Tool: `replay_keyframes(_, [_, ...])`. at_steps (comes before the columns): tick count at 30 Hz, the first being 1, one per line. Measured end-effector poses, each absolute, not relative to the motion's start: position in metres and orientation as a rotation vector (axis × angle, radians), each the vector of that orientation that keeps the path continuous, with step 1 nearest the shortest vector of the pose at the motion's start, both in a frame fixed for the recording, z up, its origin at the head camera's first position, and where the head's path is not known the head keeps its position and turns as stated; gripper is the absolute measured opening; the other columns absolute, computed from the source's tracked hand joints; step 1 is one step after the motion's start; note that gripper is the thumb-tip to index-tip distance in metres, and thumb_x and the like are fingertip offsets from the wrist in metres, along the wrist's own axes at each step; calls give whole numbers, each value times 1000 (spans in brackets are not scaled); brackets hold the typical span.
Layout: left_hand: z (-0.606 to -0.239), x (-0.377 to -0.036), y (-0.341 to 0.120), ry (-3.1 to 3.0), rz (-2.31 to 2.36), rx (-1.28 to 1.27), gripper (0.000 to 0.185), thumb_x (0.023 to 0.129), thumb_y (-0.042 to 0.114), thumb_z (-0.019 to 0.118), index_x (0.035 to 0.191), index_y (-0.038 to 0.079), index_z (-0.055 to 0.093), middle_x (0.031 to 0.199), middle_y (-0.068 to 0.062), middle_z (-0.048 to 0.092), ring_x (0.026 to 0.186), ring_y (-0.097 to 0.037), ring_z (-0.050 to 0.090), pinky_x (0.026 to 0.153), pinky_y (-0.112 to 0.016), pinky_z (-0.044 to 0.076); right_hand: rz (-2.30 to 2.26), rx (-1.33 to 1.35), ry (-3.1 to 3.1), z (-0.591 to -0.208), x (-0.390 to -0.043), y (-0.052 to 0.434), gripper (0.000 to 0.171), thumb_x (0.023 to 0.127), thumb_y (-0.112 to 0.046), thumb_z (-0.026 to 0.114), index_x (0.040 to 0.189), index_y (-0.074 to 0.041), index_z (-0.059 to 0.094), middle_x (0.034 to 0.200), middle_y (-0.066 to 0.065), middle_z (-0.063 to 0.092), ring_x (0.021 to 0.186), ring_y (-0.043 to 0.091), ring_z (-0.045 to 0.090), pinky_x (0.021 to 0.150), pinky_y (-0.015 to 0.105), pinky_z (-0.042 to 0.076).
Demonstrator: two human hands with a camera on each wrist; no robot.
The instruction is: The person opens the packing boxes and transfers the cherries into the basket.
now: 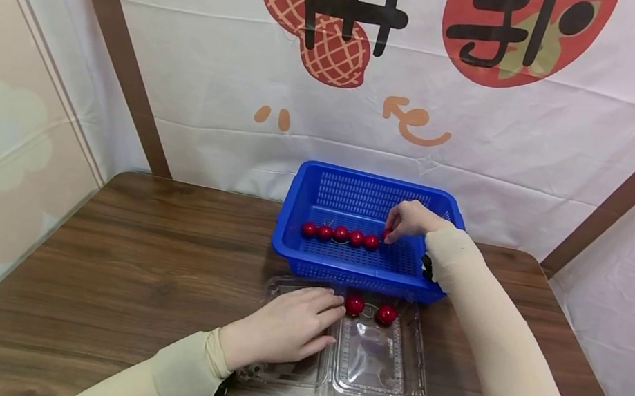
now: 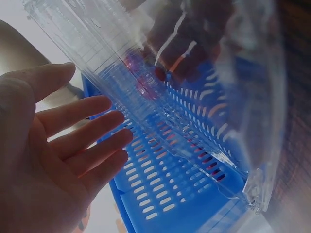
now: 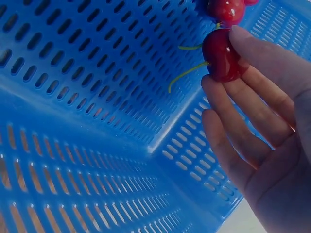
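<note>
The right hand (image 1: 411, 221) reaches into the blue basket (image 1: 319, 188) at the far side of the table (image 1: 123, 264), its fingers (image 3: 233, 121) pinching a cherry (image 3: 222, 54) at the right end of a left-to-right row of cherries (image 1: 340, 234). The right wrist view shows the stem and grip, hidden from the head view. The left hand (image 1: 283, 329), fingers straight and apart, rests flat on the clear clamshell box (image 1: 383, 370) just near of the basket, touching one of its two cherries (image 1: 354, 304).

You can see large black brush-style characters on the white fabric backdrop (image 1: 372, 95), cut off at the top and not legible; nothing else carries text.
</note>
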State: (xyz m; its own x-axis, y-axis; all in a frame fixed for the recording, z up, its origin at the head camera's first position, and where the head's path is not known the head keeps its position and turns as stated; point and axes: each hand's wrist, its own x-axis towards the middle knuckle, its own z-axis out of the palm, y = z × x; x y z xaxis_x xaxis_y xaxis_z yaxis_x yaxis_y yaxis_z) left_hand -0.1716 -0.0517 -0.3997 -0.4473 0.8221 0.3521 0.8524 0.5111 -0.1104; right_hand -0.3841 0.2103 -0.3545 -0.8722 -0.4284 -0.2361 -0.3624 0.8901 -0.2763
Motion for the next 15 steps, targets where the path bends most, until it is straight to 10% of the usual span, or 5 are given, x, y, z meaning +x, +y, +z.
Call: replay_keyframes(15, [-400,-172,-52,-2379,-118,-1392,42,91,34,58,121,5,63,124,-9,62,120,-24,55,109,-33,39,-347,-563,2745,-363,-385,210,26,74,-21,81,91,-5,69,88,6,72,80,16,64,75,31,53])
